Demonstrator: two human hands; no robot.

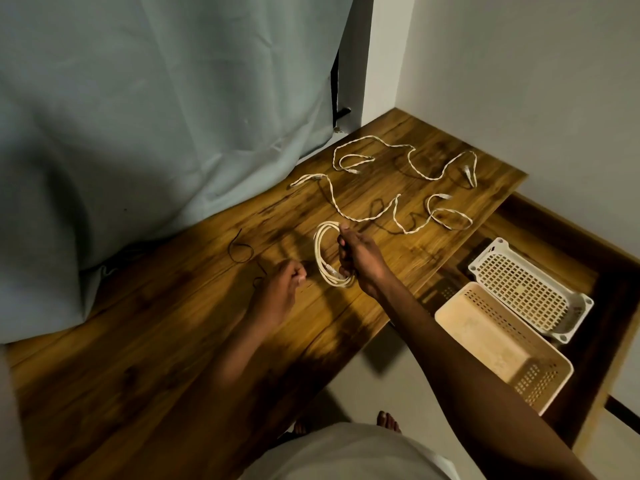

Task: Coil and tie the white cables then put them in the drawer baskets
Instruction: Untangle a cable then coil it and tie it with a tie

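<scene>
My right hand (360,261) grips a coiled white cable (320,252), holding the loops upright just above the wooden table (156,341). To its left, my left hand (282,289) is blurred, its fingers pinched together near a thin black tie (259,277); whether it holds the tie I cannot tell. Two loose white cables lie farther back: one (408,157) near the back edge, another (367,216) just beyond the coil. An open drawer (609,271) at the right holds a white basket (530,289) and a beige basket (498,344).
Another black tie (240,249) lies on the table left of the coil. A pale blue curtain (156,116) hangs along the table's back and left. A white wall stands at the right. My feet show on the floor below the table edge.
</scene>
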